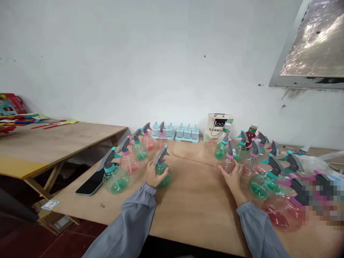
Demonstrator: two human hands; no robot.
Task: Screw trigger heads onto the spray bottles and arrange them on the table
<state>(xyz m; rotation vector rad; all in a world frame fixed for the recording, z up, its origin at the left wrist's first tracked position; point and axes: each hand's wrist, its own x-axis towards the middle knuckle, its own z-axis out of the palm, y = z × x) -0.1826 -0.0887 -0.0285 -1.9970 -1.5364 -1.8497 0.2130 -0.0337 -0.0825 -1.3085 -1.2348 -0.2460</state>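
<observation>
My left hand (pixel 155 175) is wrapped round a green spray bottle (pixel 164 176) with a grey and teal trigger head, upright on the table. My right hand (pixel 231 172) grips a pink spray bottle (pixel 228 163) at its round body; its head is grey and pink. Left of my left hand stand more bottles, among them a large green spray bottle (pixel 116 180) and a pink spray bottle (pixel 129 163). Several others crowd to the right of my right hand, including a green spray bottle (pixel 264 183) and a near pink spray bottle (pixel 283 211).
A phone (pixel 90 182) lies on the wooden table (pixel 193 211) at the left. Pale blue ice-pop moulds (pixel 187 133) and a paper bag (pixel 217 129) stand along the wall. Behind the right group is a dark red bottle (pixel 251 136). Another table (pixel 80 138) stands farther left.
</observation>
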